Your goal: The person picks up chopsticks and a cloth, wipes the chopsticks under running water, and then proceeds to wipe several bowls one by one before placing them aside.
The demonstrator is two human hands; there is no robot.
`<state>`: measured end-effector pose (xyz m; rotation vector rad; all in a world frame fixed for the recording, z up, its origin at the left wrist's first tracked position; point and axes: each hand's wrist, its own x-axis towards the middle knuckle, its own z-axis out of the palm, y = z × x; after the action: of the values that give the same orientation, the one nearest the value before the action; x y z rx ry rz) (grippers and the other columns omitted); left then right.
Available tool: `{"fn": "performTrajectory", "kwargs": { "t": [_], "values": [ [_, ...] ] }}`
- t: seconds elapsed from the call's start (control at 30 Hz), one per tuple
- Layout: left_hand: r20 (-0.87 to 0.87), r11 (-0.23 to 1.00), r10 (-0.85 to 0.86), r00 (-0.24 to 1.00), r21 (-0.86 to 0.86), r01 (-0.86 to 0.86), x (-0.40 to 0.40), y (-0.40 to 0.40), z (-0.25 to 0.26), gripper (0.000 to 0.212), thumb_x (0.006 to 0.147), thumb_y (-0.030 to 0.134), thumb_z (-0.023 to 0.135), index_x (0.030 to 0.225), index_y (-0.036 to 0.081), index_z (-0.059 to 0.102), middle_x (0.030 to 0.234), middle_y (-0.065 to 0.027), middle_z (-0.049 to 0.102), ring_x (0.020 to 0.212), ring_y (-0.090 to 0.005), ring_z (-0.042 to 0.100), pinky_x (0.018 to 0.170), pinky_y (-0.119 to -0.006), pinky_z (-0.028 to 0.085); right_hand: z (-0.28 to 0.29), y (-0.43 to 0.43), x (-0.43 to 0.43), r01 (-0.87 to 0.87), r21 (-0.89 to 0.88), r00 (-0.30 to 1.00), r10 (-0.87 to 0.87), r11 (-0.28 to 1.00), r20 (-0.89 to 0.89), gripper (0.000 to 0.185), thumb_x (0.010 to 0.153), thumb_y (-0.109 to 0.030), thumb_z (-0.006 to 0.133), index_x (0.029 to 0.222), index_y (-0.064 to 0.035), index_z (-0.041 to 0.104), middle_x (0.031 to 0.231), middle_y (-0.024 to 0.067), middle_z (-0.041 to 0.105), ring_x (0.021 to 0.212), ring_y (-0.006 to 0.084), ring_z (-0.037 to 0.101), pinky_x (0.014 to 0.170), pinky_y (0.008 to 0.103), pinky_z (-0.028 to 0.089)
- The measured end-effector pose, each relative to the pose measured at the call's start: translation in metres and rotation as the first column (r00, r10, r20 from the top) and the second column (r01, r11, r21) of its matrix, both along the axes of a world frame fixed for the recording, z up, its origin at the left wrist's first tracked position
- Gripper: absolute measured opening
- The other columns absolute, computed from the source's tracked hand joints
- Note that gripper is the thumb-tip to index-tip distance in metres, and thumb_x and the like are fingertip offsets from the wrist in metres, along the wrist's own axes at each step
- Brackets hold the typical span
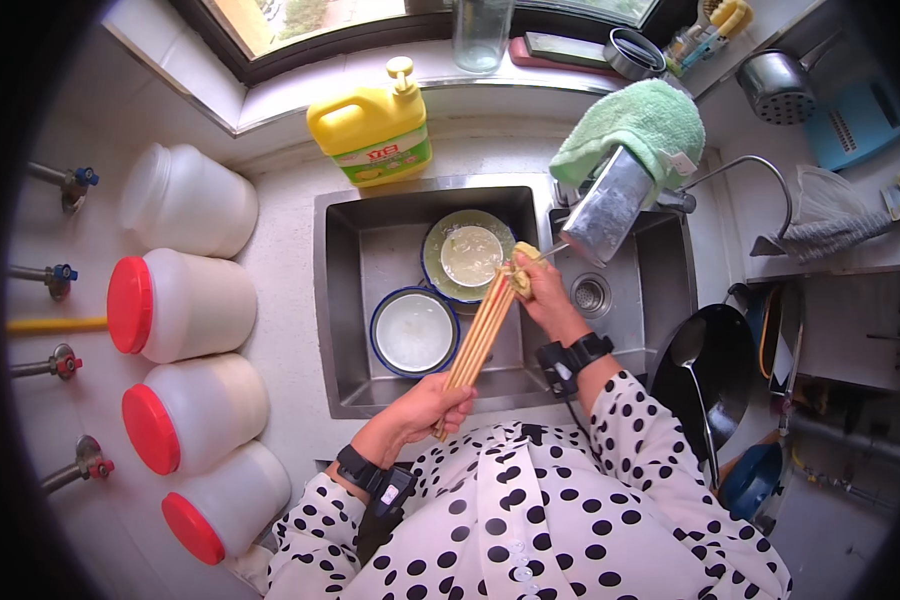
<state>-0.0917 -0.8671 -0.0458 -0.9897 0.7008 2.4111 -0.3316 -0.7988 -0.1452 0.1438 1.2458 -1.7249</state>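
My left hand (439, 409) grips a bundle of several wooden chopsticks (480, 334) near their lower ends. Around their upper ends my right hand (544, 289) holds a yellow sponge or cloth (522, 271). The bundle slants over the left basin of a steel double sink (356, 247). Under it sits a white bowl (471, 255) with cloudy, foamy water, inside a larger greenish bowl (436, 274) with a blue rim. A white bowl (414, 332) with a blue rim is nearer me. The boxy metal faucet (607, 210) reaches close to my right hand.
A green towel (637, 127) drapes the faucet. A yellow detergent jug (375, 135) stands behind the sink. White plastic jars (202, 304), most red-lidded, line the left side. At right are a black wok (690, 360) with a metal ladle (694, 367) and a blue pan (754, 476).
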Motion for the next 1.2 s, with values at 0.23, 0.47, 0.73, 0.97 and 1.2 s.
{"fn": "performTrajectory", "kwargs": {
  "t": [0.23,0.47,0.73,0.97,1.2],
  "values": [
    [-0.041,0.981,0.103,0.994,-0.163,-0.108,-0.025,-0.01,-0.033,0.015,0.095,0.016,0.047,0.098,0.002,0.049,0.071,-0.0036,0.054,0.06,-0.0115,0.053,0.054,-0.027,0.047,0.036,0.012,0.033,-0.173,-0.044,0.966,0.178,0.984,0.185,0.039,0.092,-0.032,0.05,0.123,-0.0079,0.045,0.106,0.0082,0.059,0.096,0.0216,0.061,0.08,0.0441,0.053],
    [-0.192,0.996,0.047,0.98,0.079,-0.033,-0.056,0.004,-0.051,0.016,0.094,0.018,0.048,0.099,0.003,0.05,0.084,-0.0054,0.059,0.075,-0.0157,0.059,0.071,-0.034,0.051,0.046,0.015,0.047,-0.36,-0.185,0.888,0.397,0.914,0.232,0.033,0.079,-0.009,0.068,0.105,-0.0018,0.049,0.098,0.0152,0.059,0.095,0.0226,0.061,0.082,0.0359,0.052],
    [0.0,0.839,-0.349,0.937,-0.447,0.312,-0.062,-0.008,-0.048,0.027,0.094,0.024,0.05,0.112,0.004,0.052,0.109,-0.0125,0.058,0.103,-0.0234,0.058,0.086,-0.044,0.046,0.034,0.016,0.04,-0.424,0.028,0.903,0.425,0.905,-0.063,0.028,0.077,-0.003,0.069,0.101,0.0012,0.055,0.087,0.0101,0.062,0.081,0.0184,0.063,0.071,0.0299,0.053],
    [-0.088,0.971,0.234,0.968,-0.036,-0.237,-0.043,-0.068,-0.023,0.063,0.094,0.049,0.036,0.119,-0.009,0.041,0.117,-0.0267,0.05,0.108,-0.0375,0.054,0.087,-0.048,0.049,0.032,0.016,0.034,-0.422,0.284,0.532,0.489,0.861,-0.691,0.031,0.073,-0.008,0.07,0.102,-0.0029,0.061,0.089,0.0096,0.066,0.08,0.0159,0.062,0.075,0.0301,0.048],
    [-0.115,0.866,0.217,0.969,0.481,-0.137,-0.018,-0.084,-0.001,0.068,0.095,0.049,0.03,0.124,-0.012,0.037,0.115,-0.0312,0.05,0.104,-0.042,0.056,0.085,-0.051,0.05,0.05,-0.007,0.043,-0.582,0.262,0.119,0.4,0.77,-0.909,0.03,0.071,0.002,0.064,0.1,-0.0039,0.06,0.094,0.0131,0.061,0.088,0.0291,0.059,0.077,0.0341,0.047]
  ]
}}
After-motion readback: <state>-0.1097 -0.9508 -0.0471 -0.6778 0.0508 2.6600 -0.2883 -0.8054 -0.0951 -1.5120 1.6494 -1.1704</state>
